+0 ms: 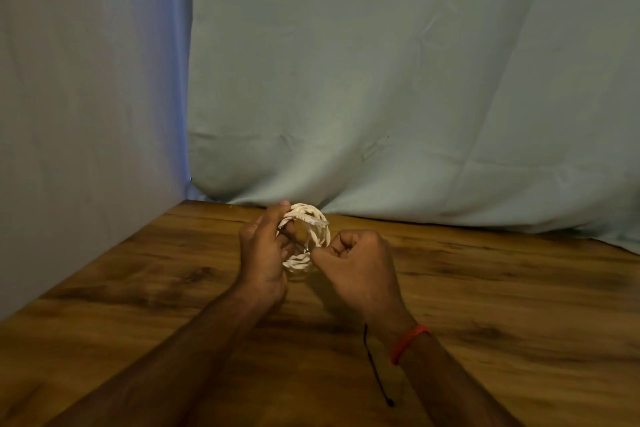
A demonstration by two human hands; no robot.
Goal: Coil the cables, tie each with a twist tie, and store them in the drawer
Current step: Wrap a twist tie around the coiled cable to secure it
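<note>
While the right hand [360,263] pinches something small, likely a twist tie, at its fingertips, the white cable coil [304,239] sits beyond, gripped by the left hand [263,253]; loosening those fingers could let loops spring apart.

**One camera, up on the head**

Looks forward and down from above the near edge of the wooden table [485,288]. Faces the far edge, where a pale cloth [381,80] hangs. Sits close to both arms, reaching in from below. Only one view here, nothing shared with another.
</note>
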